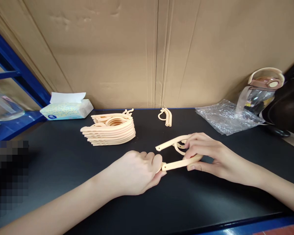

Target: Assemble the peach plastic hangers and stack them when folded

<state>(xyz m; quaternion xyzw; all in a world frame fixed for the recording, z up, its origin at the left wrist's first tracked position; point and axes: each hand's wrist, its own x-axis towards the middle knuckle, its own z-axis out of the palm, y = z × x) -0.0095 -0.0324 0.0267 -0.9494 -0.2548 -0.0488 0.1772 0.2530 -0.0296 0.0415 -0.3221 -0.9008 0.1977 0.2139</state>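
Observation:
Over the middle of the black table point(63, 163) both my hands hold one cream plastic folding hanger point(172, 145). My right hand point(205, 153) is closed round its hooked middle part, fingers curled over the top. My left hand point(137, 171) pinches the end of the lower arm of the hanger between thumb and fingers. The hanger's upper arm sticks out to the left, free of either hand.
A stack of several folded cream hangers point(110, 129) lies behind my left hand. One single folded hanger point(166, 117) lies by the cardboard wall. A tissue pack point(67, 107) sits back left, a crumpled clear plastic bag point(225, 116) and a drinking bottle point(262, 89) back right.

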